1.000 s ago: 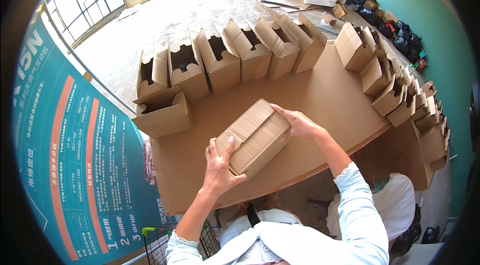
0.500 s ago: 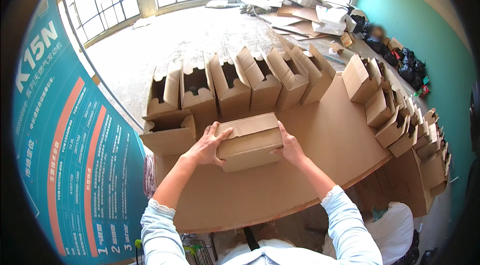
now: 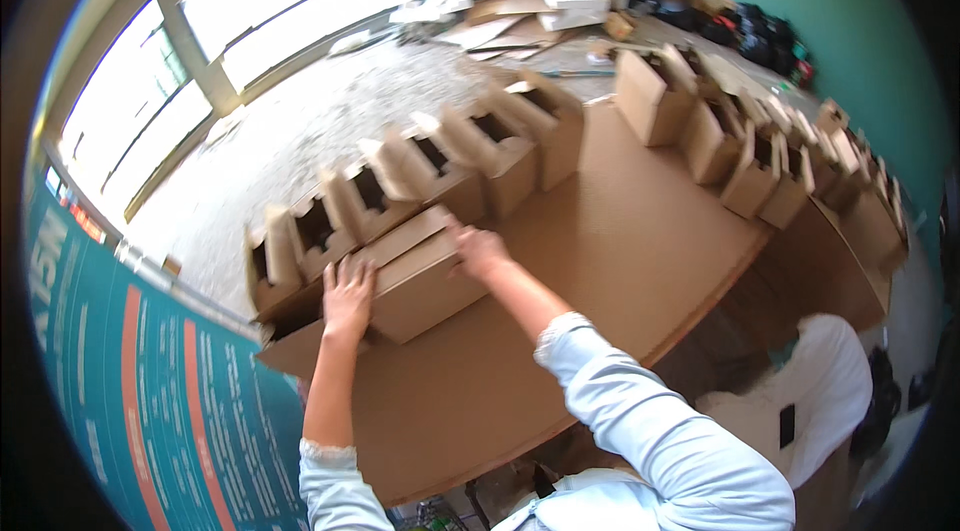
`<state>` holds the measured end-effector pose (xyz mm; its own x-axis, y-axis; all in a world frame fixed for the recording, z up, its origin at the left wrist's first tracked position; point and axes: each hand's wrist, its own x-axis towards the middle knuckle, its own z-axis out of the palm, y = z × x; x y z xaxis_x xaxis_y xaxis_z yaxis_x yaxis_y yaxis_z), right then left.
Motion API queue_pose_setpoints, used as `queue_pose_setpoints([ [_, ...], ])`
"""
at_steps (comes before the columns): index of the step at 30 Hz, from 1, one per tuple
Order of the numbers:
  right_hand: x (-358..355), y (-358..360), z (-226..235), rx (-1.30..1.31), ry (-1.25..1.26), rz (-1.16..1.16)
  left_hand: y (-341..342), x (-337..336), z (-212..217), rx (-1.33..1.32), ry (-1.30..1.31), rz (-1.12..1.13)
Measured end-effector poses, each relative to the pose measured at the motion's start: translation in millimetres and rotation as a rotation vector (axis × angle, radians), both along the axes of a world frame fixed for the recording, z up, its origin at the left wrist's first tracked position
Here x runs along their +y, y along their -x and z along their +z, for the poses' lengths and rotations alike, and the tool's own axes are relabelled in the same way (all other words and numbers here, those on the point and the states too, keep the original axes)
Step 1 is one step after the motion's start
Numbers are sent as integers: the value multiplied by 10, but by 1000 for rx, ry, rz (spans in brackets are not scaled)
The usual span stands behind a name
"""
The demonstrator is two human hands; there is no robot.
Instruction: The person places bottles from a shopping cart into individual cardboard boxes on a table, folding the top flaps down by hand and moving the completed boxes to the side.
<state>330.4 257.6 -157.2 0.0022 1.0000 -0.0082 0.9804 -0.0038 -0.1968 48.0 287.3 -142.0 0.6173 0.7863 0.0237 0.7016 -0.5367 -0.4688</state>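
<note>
A closed brown cardboard box [image 3: 425, 283] lies on the cardboard-topped table [image 3: 600, 241], close against the front of a row of boxes. My left hand [image 3: 348, 299] rests at its left end, with the fingers stretched out and spread. At the opposite end, my right hand [image 3: 482, 251] grips the corner with bent fingers, the thumb partly hidden. Behind it, several open-topped boxes [image 3: 515, 171] stand upright side by side with raised flaps. Another open box [image 3: 300, 343] sits by my left wrist, partly covered by my hand.
More open boxes [image 3: 748, 171] crowd the table's right side and continue beyond it. A teal printed banner [image 3: 165, 401] stands at the left. Flattened cardboard [image 3: 515, 16] and black bags [image 3: 768, 39] lie along the far wall. A white cloth-like covering [image 3: 825, 381] is at the lower right.
My hands and the closed box have moved left toward the row, and the box now sits tilted in view. My left fingers have spread out from their grip. The whole view has turned rightward.
</note>
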Motion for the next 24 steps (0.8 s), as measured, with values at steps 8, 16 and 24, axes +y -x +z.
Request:
queue_pose_setpoints([
  [8, -779, -889, -412, 397, -283, 319, -386, -344, -119, -14, 74, 335],
  [16, -1862, -5004, -4, -302, -788, -450, -593, -964, -487, -471, -39, 597],
  [24, -2263, -6149, 151, -90, 16, -741, -1082, -1651, -428, -687, 38, 459],
])
